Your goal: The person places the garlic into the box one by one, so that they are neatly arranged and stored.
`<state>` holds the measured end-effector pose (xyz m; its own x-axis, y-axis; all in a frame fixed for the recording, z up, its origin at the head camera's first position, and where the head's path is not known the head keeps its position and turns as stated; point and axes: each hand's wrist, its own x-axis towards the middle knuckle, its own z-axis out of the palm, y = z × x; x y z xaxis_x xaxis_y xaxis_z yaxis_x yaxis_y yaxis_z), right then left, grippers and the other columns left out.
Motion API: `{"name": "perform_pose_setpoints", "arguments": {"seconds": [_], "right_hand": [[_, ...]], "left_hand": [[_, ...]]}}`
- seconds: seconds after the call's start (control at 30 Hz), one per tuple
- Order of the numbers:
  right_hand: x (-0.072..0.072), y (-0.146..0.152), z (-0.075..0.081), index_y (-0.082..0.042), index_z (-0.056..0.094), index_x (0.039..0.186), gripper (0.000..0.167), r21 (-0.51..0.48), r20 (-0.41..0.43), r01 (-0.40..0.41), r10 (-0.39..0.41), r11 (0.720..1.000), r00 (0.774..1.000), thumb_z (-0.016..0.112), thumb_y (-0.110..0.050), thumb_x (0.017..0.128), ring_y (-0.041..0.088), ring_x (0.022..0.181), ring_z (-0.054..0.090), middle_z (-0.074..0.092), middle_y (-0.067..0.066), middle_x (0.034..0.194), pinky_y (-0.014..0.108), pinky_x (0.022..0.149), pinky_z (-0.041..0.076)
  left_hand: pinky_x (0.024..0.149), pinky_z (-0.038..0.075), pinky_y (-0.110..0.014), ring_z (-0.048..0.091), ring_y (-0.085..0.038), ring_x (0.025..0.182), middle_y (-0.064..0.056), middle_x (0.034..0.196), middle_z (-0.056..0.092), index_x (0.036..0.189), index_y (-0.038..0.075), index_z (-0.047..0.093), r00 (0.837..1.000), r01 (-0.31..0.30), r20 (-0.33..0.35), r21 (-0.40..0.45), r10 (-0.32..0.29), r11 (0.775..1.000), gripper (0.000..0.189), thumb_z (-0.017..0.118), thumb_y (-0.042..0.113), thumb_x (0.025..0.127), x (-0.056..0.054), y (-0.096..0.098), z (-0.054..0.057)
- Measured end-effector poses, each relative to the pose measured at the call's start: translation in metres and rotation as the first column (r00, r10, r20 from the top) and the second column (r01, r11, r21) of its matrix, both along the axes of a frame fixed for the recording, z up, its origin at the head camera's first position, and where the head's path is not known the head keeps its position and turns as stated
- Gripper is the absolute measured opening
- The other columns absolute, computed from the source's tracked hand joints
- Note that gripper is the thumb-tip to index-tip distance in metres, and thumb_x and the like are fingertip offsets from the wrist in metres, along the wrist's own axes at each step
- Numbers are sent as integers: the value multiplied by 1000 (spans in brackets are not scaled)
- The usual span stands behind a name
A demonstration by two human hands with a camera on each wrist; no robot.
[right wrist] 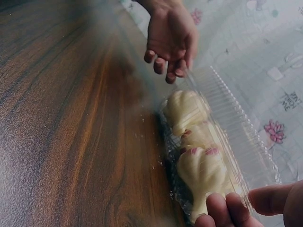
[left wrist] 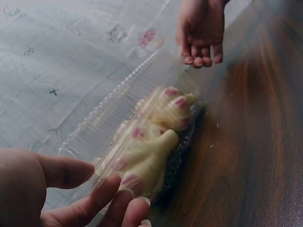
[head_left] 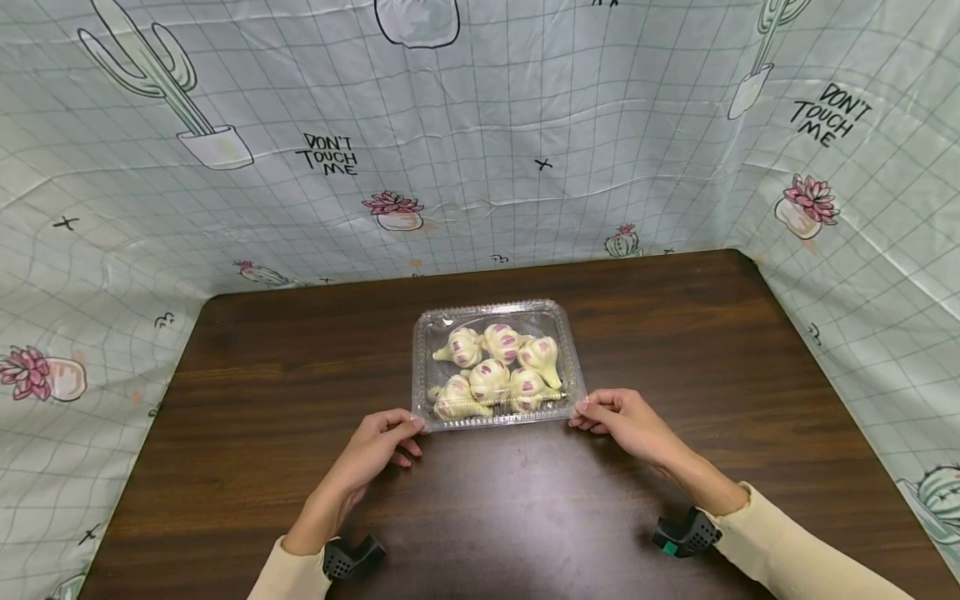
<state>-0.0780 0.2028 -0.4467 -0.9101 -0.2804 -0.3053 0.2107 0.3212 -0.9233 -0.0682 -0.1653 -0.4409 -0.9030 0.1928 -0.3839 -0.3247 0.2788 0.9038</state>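
A clear plastic clamshell box (head_left: 517,422) stands on the table, its lid over several cream garlic bulbs (head_left: 489,380) with purple patches. At its front left corner, my left hand (head_left: 377,450) pinches the rim between thumb and fingers. My right hand (head_left: 626,427) pinches the front right corner the same way. In the left wrist view, the thumb and fingertips (left wrist: 113,184) meet at the lid's edge, with the bulbs showing through the plastic. The right wrist view has the right fingers (right wrist: 220,208) under the rim and the thumb (right wrist: 267,198) above it.
The dark wooden table (head_left: 300,350) has rounded back corners. A pale checked curtain (head_left: 480,150) printed with cacti and lettering hangs behind it and along both sides. Black wrist devices (head_left: 686,533) sit at both cream sleeves (head_left: 787,542).
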Motion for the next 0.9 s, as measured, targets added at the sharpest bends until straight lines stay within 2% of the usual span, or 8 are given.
{"name": "perform_pose_setpoints", "arguments": {"seconds": [0.3, 0.67, 0.9], "right_hand": [[-2, -1, -3, 11, 71, 110, 25, -9, -12, 11, -11, 1000, 1000, 56, -9, 108, 16, 98, 71, 77, 10, 102, 28, 87, 61], [-2, -1, -8, 8, 72, 105, 23, -53, -35, 14, -16, 998, 999, 56, -8, 107, 9, 93, 70, 76, 5, 97, 26, 85, 60], [-2, -2, -7, 7, 72, 102, 21, -55, -46, 31, -33, 998, 998, 57, -7, 107, 11, 92, 70, 76, 4, 95, 28, 83, 60]], "left_hand": [[66, 57, -25, 64, -16, 79, -7, 83, 66, 108, -8, 70, 999, -20, -26, 3, 20, 1000, 22, 59, 12, 107, 0, 0, -3], [66, 57, -25, 63, -16, 79, -8, 89, 66, 106, -8, 71, 998, -51, -34, 4, 51, 999, 21, 61, 10, 105, 0, 1, -6], [66, 57, -25, 63, -16, 79, -8, 92, 65, 104, -6, 71, 996, -84, -19, 25, 85, 996, 19, 60, 9, 104, 0, 3, -8]]}}
